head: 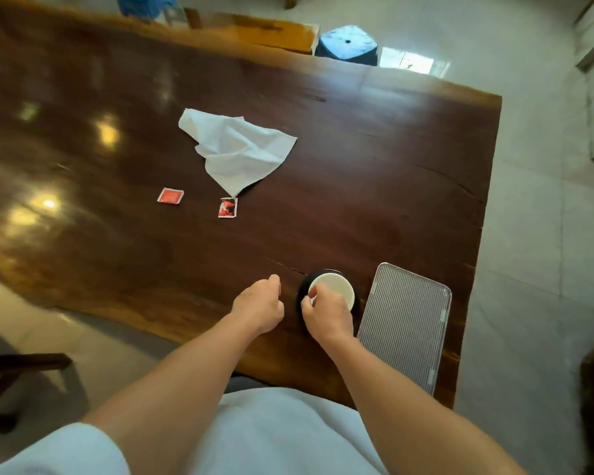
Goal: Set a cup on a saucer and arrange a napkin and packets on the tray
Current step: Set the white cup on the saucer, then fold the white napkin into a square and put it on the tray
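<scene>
A white cup [335, 287] stands on a black saucer [330, 271] near the table's front edge. My right hand [328, 313] grips the cup's near rim from the front left. Just left of the saucer my left hand [259, 303] hovers loosely curled, holding nothing. A ribbed grey tray [405, 320] lies right beside the saucer. A crumpled white napkin [235, 147] lies further back at mid-table. Two red packets [170, 196] [227, 207] lie in front of the napkin.
The dark wooden table [374, 166] ends just right of the tray and at my body. A blue stool [347, 46] stands on the floor beyond the far edge. A dark chair part [18, 365] shows at lower left.
</scene>
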A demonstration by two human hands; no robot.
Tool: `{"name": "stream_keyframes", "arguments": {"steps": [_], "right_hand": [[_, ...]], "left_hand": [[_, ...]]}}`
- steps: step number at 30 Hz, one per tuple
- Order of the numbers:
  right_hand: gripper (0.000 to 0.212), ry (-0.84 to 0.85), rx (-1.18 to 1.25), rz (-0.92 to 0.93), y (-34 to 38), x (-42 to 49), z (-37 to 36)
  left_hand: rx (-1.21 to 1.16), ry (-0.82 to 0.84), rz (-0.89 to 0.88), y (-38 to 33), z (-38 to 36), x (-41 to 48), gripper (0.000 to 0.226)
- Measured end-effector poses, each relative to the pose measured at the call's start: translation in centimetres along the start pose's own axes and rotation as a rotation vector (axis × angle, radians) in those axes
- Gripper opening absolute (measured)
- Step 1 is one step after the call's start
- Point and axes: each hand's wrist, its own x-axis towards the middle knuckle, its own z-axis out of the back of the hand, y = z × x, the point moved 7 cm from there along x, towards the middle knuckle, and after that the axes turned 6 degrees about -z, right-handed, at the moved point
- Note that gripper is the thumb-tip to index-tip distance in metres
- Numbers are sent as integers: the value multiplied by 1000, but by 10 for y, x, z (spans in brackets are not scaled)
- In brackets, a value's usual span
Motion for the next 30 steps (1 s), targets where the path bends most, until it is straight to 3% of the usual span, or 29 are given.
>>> {"name": "stream_keyframes", "arguments": {"steps": [9, 16, 24, 30], "right_hand": [[16, 100, -64, 116, 70, 24, -25], [13, 95, -81, 31, 123, 63, -57], [8, 93, -14, -171, 195, 147, -98], [27, 100, 104, -294, 226, 201, -113]], "left_hand": [[-10, -87, 65, 55, 55, 22, 12], [1, 7, 32, 113, 76, 75, 14], [-206, 42, 105, 182, 110, 182, 9], [-343, -29, 76, 198, 136, 246, 9]]}}
